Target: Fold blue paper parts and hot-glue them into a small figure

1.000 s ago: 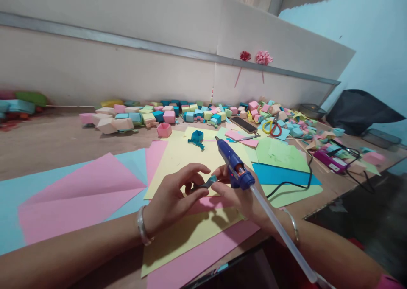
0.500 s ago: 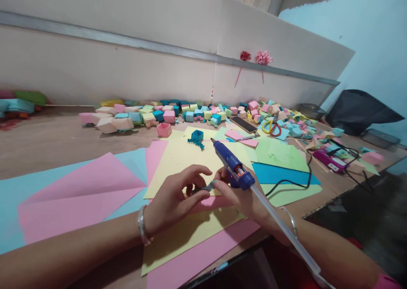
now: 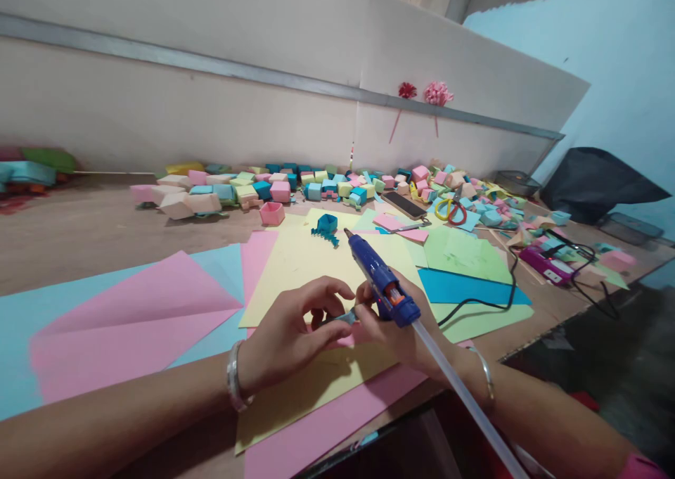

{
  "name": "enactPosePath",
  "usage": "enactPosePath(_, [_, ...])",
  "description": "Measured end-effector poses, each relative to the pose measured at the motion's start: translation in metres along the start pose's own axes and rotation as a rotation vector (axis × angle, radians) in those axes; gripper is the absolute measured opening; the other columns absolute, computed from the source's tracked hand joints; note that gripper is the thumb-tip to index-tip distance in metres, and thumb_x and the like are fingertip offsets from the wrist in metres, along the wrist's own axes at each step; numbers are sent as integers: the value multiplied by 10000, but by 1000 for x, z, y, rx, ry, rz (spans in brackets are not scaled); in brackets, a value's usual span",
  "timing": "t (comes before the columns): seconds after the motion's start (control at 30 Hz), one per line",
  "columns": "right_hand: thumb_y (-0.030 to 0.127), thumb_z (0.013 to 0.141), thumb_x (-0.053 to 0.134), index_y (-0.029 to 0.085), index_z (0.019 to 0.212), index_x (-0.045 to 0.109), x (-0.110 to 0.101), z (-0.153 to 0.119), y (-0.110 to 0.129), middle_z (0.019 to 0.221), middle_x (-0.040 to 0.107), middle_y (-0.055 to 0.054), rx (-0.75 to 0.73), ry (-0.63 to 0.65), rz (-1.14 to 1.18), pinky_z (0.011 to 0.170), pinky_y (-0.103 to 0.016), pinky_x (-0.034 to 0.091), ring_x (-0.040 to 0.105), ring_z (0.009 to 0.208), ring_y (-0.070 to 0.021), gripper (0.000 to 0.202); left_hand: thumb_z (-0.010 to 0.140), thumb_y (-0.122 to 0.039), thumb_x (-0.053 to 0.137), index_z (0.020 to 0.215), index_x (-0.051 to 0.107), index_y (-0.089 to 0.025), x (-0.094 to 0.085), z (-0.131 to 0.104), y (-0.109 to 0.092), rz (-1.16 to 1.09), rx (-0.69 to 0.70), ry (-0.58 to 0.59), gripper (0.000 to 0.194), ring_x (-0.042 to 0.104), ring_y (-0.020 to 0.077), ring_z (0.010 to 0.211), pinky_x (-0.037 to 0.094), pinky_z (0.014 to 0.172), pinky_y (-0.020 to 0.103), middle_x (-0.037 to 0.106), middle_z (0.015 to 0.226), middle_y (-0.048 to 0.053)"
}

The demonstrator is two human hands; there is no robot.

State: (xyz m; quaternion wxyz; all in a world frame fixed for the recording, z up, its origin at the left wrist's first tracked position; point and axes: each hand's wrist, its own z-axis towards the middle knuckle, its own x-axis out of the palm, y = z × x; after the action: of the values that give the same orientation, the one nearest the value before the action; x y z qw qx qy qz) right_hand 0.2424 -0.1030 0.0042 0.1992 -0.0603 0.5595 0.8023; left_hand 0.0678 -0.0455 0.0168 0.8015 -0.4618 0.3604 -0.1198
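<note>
My right hand [image 3: 411, 335] is wrapped round a blue hot glue gun [image 3: 372, 262], whose nozzle points up and away; a long clear glue stick [image 3: 458, 377] runs out of its back. Between my two hands is a small blue-grey paper strip [image 3: 346, 317], pinched at its right end by my right thumb and fingers. My left hand [image 3: 287, 331] curls round the strip's other end, partly hiding it. Just beyond the nozzle, a small teal paper box [image 3: 327, 223] and a zigzag-cut teal strip [image 3: 325, 238] lie on a yellow sheet [image 3: 295, 268].
Several coloured paper boxes [image 3: 280, 192] line the back. A pink open box [image 3: 272, 213], a phone [image 3: 405, 205] and scissors [image 3: 450, 212] lie nearer. At right are a purple power strip [image 3: 547, 264] and a black cord [image 3: 474, 300]. A folded pink sheet [image 3: 137, 324] lies left.
The glue gun has shifted slightly left and down with my right hand. My left hand has barely moved, and the paper strip stays between both hands.
</note>
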Motion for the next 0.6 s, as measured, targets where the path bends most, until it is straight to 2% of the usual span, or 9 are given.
enactPosePath(0.1, [234, 753, 650, 205, 869, 533, -5, 0, 4, 861, 625, -13, 15, 72, 109, 633, -247, 510, 595, 723, -132, 167, 830, -269, 643, 1003, 555, -170, -2, 1, 1, -40, -17, -13, 218, 615, 127, 634, 461, 557, 225, 686, 705, 1])
enactPosePath(0.23, [232, 770, 638, 199, 960, 571, -10, -1, 5, 874, 623, -20, 59, 122, 107, 639, -254, 509, 602, 737, -137, 205, 824, -271, 649, 1027, 554, -168, -3, 3, 4, -66, -38, -29, 246, 624, 138, 670, 480, 583, 240, 688, 746, 14])
enactPosePath(0.33, [230, 778, 626, 199, 844, 523, -8, -1, 2, 817, 607, 4, 72, 109, 139, 664, -261, 505, 586, 699, -122, 126, 822, -259, 645, 1017, 553, -167, -3, 3, 5, -64, -44, -19, 234, 618, 133, 645, 482, 582, 243, 682, 717, 6])
enactPosePath(0.4, [233, 767, 633, 203, 792, 480, -7, 0, 0, 795, 599, 13, 68, 87, 154, 643, -254, 499, 569, 662, -112, 158, 824, -266, 644, 1011, 552, -166, -2, 2, 5, -60, -38, -3, 231, 621, 134, 639, 484, 578, 243, 688, 718, 10])
enactPosePath(0.6, [170, 714, 619, 197, 806, 535, -2, 0, 3, 713, 582, 30, 111, 87, 80, 573, -224, 465, 543, 599, -99, 128, 828, -247, 645, 961, 583, -176, -1, -1, 3, 38, 61, -7, 163, 617, 122, 637, 459, 543, 212, 706, 766, 25])
